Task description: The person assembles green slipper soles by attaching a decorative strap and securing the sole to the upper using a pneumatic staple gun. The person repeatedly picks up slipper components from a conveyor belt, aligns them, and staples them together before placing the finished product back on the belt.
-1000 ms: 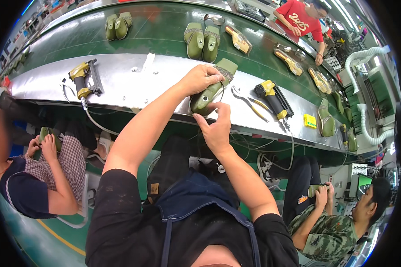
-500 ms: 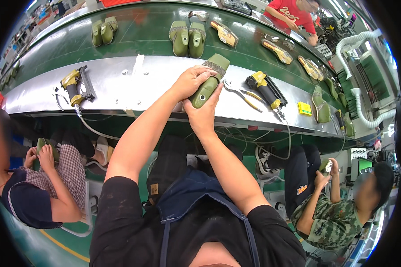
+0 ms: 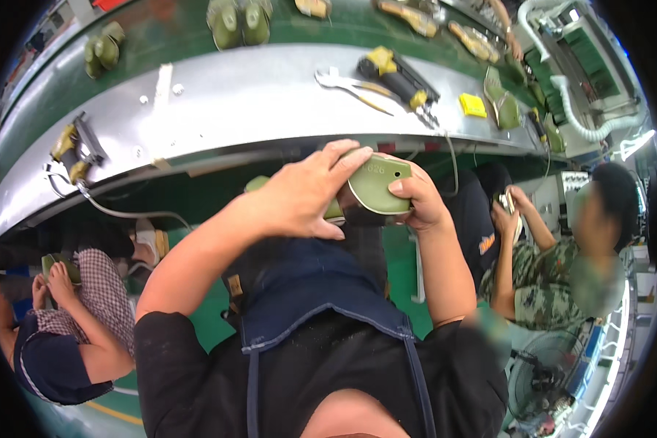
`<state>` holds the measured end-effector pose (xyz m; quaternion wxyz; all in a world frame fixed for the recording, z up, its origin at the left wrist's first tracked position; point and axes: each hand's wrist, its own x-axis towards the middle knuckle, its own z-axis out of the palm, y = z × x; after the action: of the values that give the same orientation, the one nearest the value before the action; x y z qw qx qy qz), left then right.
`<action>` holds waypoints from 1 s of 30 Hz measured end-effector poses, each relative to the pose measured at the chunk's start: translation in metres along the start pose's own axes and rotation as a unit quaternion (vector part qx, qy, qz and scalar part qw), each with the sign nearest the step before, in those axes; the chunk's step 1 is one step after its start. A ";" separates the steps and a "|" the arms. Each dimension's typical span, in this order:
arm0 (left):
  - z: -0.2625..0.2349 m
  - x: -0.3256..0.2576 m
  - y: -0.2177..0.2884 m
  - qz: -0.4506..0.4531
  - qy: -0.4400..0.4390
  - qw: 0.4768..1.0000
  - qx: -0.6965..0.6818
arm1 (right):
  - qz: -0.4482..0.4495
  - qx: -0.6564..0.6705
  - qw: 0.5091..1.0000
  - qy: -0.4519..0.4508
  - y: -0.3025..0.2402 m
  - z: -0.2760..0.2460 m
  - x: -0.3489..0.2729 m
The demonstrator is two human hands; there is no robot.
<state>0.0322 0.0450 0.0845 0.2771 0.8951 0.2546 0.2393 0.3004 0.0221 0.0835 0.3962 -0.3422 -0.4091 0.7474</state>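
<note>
A green plastic shoe last (image 3: 376, 181) is held low in front of my apron, below the bench edge. Its flat top with a small round hole faces up, and a dark band crosses its side. My right hand (image 3: 425, 203) grips the heel end, thumb pressed on top beside the hole. Across the middle lies my left hand (image 3: 303, 193), wrapped over the last with its thumb underneath. The toe end shows only as a green patch left of that hand; the underside is hidden.
On the metal bench (image 3: 233, 102) lie pincers (image 3: 354, 91), a black-and-yellow air stapler (image 3: 398, 77), a yellow box (image 3: 472, 106) and a second stapler (image 3: 73, 150) with its hose. Green lasts (image 3: 241, 23) stand behind on the belt. Co-workers sit close on both sides.
The last has come off the bench edge toward my body and turned, its top now facing up. My right hand has shifted to the heel end, my left over the middle. The view has tilted.
</note>
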 end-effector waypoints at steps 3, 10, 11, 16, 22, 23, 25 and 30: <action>0.079 -0.015 -0.001 -0.071 0.020 0.987 -0.140 | 0.064 0.042 0.997 0.003 0.047 -0.039 -0.034; 0.233 -0.019 -0.039 -0.393 0.009 0.789 -0.472 | 0.051 -0.241 0.947 0.204 0.158 -0.104 -0.046; 0.247 -0.019 -0.040 -0.409 0.036 0.775 -0.480 | 0.052 -0.200 0.953 0.223 0.168 -0.106 -0.042; 0.281 -0.019 -0.051 -0.440 0.070 0.670 -0.594 | 0.071 -0.166 0.950 0.255 0.191 -0.114 -0.025; 0.268 -0.001 -0.030 -0.484 0.107 0.577 -0.649 | 0.110 -0.212 0.942 0.235 0.184 -0.127 -0.012; 0.272 -0.003 -0.033 -0.474 0.107 0.580 -0.654 | 0.110 -0.219 0.939 0.241 0.183 -0.126 -0.013; 0.278 -0.003 -0.036 -0.479 0.118 0.567 -0.660 | 0.107 -0.250 0.932 0.238 0.179 -0.126 -0.010; 0.297 -0.008 -0.059 -0.475 0.100 0.533 -0.693 | 0.100 -0.367 0.900 0.213 0.185 -0.146 0.005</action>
<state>0.1761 -0.0284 -0.1713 0.8564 0.1399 0.4227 0.2614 0.3625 0.0110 -0.1432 0.2437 -0.6535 -0.5240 0.4888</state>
